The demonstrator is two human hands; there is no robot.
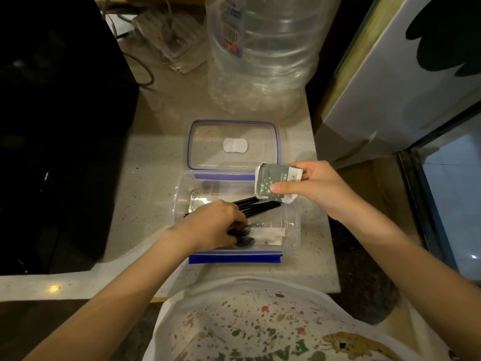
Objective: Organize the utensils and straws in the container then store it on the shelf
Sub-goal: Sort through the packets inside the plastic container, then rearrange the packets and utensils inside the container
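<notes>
Left hand (216,225) inside container (291,230); right hand (316,187) above rim.

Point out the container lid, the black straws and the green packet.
container lid (234,145): head view, on the white patch at its middle.
black straws (256,205): head view, on the bundle's middle, inside the container.
green packet (270,185): head view, on its printed face.

Mid-frame, the container (235,217) is sitting on the counter (145,178), straws (256,207) lying inside, its lid (233,144) lying just above.
</notes>
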